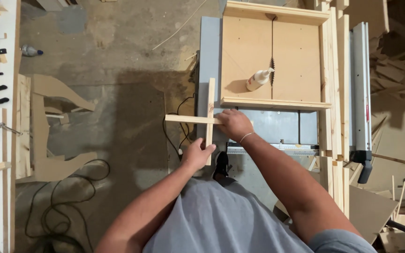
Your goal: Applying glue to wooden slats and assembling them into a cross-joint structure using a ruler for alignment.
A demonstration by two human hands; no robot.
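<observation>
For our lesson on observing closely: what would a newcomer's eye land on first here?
Two wooden strips crossed at a right angle, at the left edge of the table saw. The left hand grips the upright strip's near end; the right hand presses on the crossing. Behind them, a glue bottle lies on the wooden sled beside the blade.

glue bottle [258, 79] on sled [244, 42], crossed strips [209, 119] left
</observation>
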